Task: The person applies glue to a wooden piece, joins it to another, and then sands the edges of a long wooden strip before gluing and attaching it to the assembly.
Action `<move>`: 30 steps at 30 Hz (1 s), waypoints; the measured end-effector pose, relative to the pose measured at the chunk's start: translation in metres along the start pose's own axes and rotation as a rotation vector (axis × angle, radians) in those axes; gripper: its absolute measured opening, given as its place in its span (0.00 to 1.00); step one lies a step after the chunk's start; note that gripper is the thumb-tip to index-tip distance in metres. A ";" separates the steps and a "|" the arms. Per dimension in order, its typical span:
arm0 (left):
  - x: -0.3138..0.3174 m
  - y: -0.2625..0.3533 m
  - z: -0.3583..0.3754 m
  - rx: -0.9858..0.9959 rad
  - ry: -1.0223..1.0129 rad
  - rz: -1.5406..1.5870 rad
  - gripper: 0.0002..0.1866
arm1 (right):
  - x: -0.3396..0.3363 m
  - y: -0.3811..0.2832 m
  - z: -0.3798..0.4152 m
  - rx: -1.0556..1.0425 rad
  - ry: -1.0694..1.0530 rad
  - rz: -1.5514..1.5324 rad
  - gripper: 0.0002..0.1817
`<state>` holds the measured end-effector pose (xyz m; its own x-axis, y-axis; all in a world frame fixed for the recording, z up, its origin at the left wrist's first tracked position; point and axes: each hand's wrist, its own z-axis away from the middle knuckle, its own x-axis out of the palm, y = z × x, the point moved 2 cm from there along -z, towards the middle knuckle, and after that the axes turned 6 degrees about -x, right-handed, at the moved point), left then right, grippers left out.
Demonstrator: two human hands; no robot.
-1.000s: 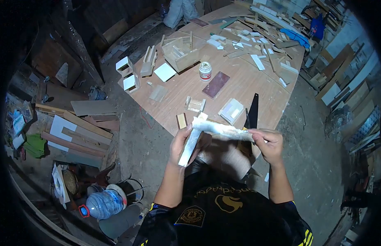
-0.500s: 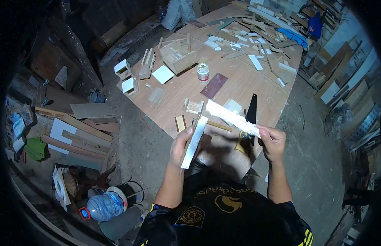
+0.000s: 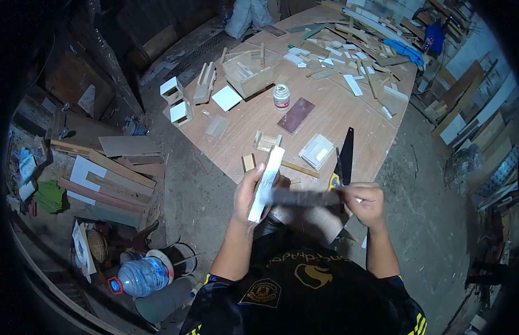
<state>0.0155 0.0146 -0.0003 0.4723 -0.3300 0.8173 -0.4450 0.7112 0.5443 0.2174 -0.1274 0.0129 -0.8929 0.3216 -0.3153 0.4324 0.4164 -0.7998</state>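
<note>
My left hand (image 3: 245, 195) grips a narrow wooden piece (image 3: 268, 180) with a pale, bright face, held upright and slightly tilted before my chest. My right hand (image 3: 367, 205) is closed around the end of a long flat strip (image 3: 307, 198), dark on the side facing me and smeared by motion. The strip's far end overlaps the lower part of the wooden piece. Just beyond my hands on the table lie a handsaw (image 3: 348, 151) with a yellow-and-black handle, a small white-topped block (image 3: 316, 152) and a small wooden frame (image 3: 267, 140).
On the wooden table (image 3: 360, 123) stand an open white jar (image 3: 281, 97) and a wooden box (image 3: 248, 75), with a dark red flat piece (image 3: 296, 115) nearby. Offcuts (image 3: 332, 58) cover the far end. A large water bottle (image 3: 139, 277) lies at lower left beside stacked boards (image 3: 111, 178).
The strip in my right hand has swung down and turned from its white side to its dark side, its tip now across the wooden piece. My left hand has barely moved.
</note>
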 end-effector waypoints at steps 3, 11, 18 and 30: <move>-0.002 0.006 0.000 0.035 -0.149 -0.217 0.21 | 0.005 0.000 -0.004 0.108 0.200 0.025 0.04; 0.013 0.004 -0.003 0.042 0.052 -0.014 0.24 | 0.008 0.011 0.007 0.126 0.027 -0.027 0.07; -0.008 0.006 -0.004 0.048 -0.114 -0.129 0.25 | -0.001 0.012 0.006 0.034 -0.136 -0.080 0.07; -0.009 -0.001 0.001 0.084 -0.192 -0.055 0.22 | 0.008 0.017 -0.011 0.320 0.335 -0.031 0.11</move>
<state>0.0112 0.0163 -0.0083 0.3473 -0.4846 0.8028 -0.4880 0.6377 0.5960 0.2192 -0.1083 0.0021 -0.7919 0.5924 -0.1481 0.2984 0.1638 -0.9403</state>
